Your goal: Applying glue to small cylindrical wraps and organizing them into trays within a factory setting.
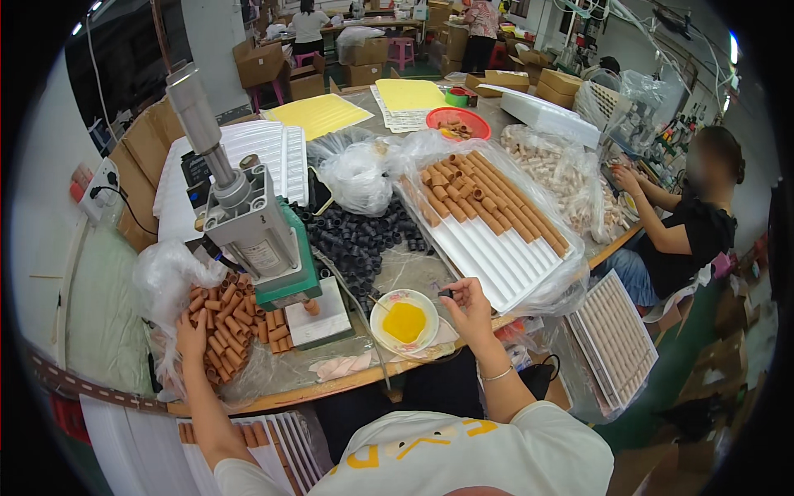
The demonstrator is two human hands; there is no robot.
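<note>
My left hand (191, 339) lies at the left edge of a pile of short brown tubes (227, 335), fingers apart and touching them. Between the thumb and fingers of my right hand (470, 312) is a small black cap-like piece (447, 293). Just left of that hand stands a bowl (432, 321) of yellow paste (404, 321) with a thin stick in it. A single brown tube (311, 307) stands upright on the metal base (327, 326) of a green and grey press (260, 240). Behind the bowl spreads a heap of small black pieces (356, 244).
A white ridged tray (504, 269) holds rows of brown tubes. Beyond are clear plastic bags (356, 178), a red basin (475, 117) and yellow sheets (318, 112). A co-worker (703, 215) sits at the right beside a pale pile (558, 169). Another filled tray (616, 339) leans below the table edge.
</note>
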